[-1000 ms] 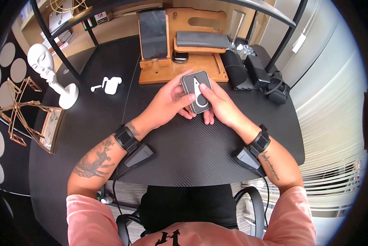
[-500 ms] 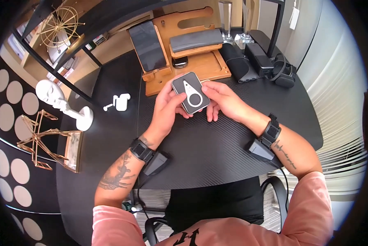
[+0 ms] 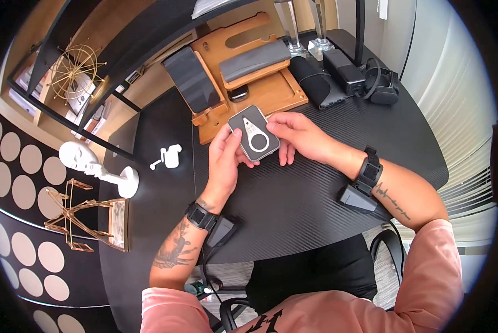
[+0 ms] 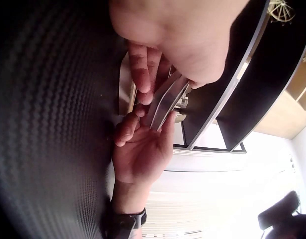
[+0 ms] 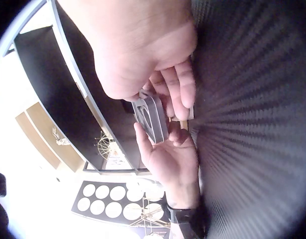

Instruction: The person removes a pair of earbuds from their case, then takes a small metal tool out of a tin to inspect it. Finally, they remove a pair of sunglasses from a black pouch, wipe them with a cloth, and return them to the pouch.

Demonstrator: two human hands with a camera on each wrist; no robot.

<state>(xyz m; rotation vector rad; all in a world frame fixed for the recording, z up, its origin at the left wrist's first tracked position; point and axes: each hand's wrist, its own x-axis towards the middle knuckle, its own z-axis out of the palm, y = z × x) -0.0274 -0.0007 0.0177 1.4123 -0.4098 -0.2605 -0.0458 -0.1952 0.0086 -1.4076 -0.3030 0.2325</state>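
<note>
A small flat rectangular case [image 3: 271,145] with rounded corners and a dark insert is held up over the black desk [image 3: 293,205]. Set in the insert is a pale teardrop-shaped piece [image 3: 251,129] with a round opening at its wide end. My left hand [image 3: 222,161] grips the case's left side, thumb on the upper face and fingers beneath. From the other side my right hand [image 3: 304,139] pinches the right edge with thumb and fingers. The right wrist view shows the case [image 5: 155,119] edge-on between both hands; its underside is mostly hidden.
Behind the hands stands a wooden organizer [image 3: 282,91] bearing a phone [image 3: 193,77] and a grey case [image 3: 254,60]. White earbuds with their case [image 3: 171,157], a white figurine [image 3: 128,182] and a folding ornament [image 3: 68,213] lie left. A black pouch [image 3: 318,83] and headset [image 3: 383,83] are back right.
The right thumb has moved off the case's face to its right edge, uncovering the teardrop piece. The head view has turned, so the desk things appear tilted and shifted.
</note>
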